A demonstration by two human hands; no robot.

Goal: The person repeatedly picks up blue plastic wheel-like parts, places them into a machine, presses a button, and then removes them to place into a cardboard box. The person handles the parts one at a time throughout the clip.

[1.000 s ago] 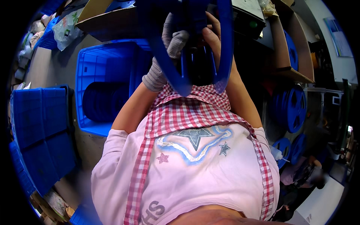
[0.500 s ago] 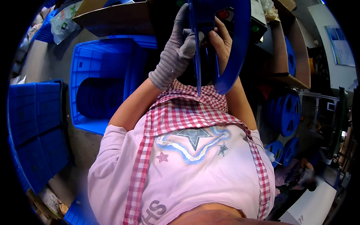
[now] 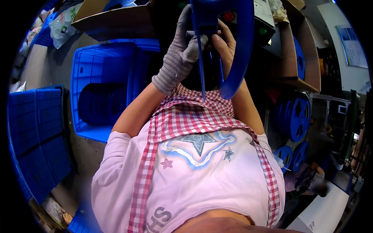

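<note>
A blue plastic reel [image 3: 241, 62] with two flanges stands on edge before my chest, its top cut off by the frame. My left hand [image 3: 176, 58], in a grey knit glove, grips it from the left. One finger stretches up along the left flange, and the thumb points in at the hub. My bare right hand [image 3: 226, 46] holds the reel from the right, its thumb and fingers showing in the gap between the flanges. The reel's right flange hides part of that hand and wrist.
At left, a blue crate [image 3: 87, 132] holds dark reels [image 3: 101, 104]; more crates [image 3: 37, 136] stand beyond. Cardboard boxes [image 3: 116, 25] sit at the far left and right. A dark box with red and green buttons [image 3: 228, 16] is behind the reel. Blue reels [image 3: 300, 118] stand at right.
The reel and both hands appear slightly further left and lower, as the whole view shifts a little. My right thumb has moved slightly toward the hub. Both hands keep their hold.
</note>
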